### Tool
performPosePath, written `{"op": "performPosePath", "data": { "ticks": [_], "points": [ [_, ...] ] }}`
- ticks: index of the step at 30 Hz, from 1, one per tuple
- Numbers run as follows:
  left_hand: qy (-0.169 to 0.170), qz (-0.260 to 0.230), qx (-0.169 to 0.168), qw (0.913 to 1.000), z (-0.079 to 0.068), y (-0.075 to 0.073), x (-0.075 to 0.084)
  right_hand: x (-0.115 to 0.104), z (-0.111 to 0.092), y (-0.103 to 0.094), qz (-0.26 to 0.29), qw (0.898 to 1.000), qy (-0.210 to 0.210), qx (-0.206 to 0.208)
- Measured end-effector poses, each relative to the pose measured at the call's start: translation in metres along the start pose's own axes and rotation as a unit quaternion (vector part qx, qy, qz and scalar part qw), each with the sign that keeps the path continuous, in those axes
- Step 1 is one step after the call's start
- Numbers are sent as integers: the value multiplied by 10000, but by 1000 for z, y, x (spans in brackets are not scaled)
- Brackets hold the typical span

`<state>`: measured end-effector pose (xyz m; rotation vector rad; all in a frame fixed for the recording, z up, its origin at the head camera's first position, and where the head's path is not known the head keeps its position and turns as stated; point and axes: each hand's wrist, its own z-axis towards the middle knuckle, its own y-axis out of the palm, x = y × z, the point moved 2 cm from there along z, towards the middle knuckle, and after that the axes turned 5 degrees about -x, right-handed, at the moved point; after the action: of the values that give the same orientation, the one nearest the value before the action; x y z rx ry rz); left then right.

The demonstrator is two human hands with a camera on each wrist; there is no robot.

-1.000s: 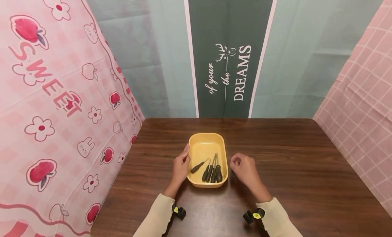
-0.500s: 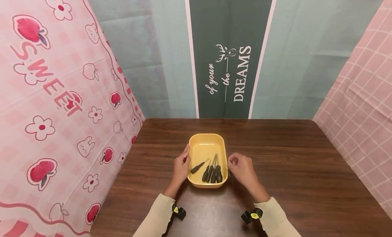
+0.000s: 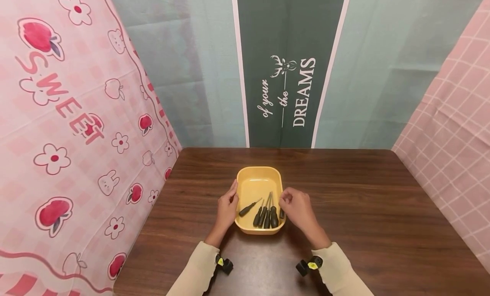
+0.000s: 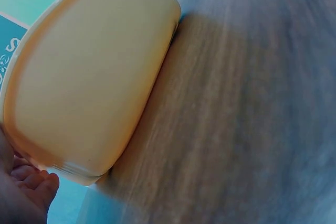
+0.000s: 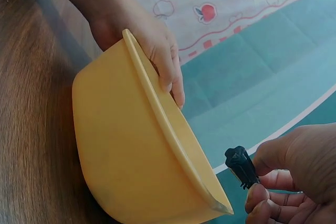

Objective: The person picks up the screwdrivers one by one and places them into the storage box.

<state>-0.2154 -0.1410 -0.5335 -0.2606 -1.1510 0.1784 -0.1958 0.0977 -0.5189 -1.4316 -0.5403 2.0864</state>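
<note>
A yellow plastic bin (image 3: 254, 187) stands on the brown table, holding several black-handled screwdrivers (image 3: 267, 216). Most of these lie side by side at its near right; one small screwdriver (image 3: 249, 209) lies slanted at the left. My left hand (image 3: 226, 207) grips the bin's left side at the rim. Over the right rim, my right hand (image 3: 300, 207) pinches another screwdriver by its black handle (image 5: 241, 165). The handle's end points out from between thumb and fingers; its shaft is hidden by the hand. The left wrist view shows the bin's outer wall (image 4: 94, 72) and my left fingers (image 4: 39, 187).
The wood-grain table (image 3: 363, 202) spreads around the bin, its far edge meeting a green curtain (image 3: 356, 96) with printed lettering. A pink patterned cloth (image 3: 88, 160) hangs on the left, a pink checked one (image 3: 455, 130) on the right. Each wrist wears a small black camera.
My right hand has moved left with the screwdriver, from beside the bin to over its right rim. My left hand and the bin have stayed in place.
</note>
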Motion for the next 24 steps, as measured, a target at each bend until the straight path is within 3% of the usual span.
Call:
{"op": "performPosePath", "data": {
  "ticks": [13, 24],
  "points": [
    [-31, -6, 0, 10000, -2, -1, 0, -4, -1, 7, 63, 9992, 250, -314],
    [36, 48, 19, 10000, -1, -1, -1, -13, 1, 16, 170, 9994, 86, -300]
  ]
}}
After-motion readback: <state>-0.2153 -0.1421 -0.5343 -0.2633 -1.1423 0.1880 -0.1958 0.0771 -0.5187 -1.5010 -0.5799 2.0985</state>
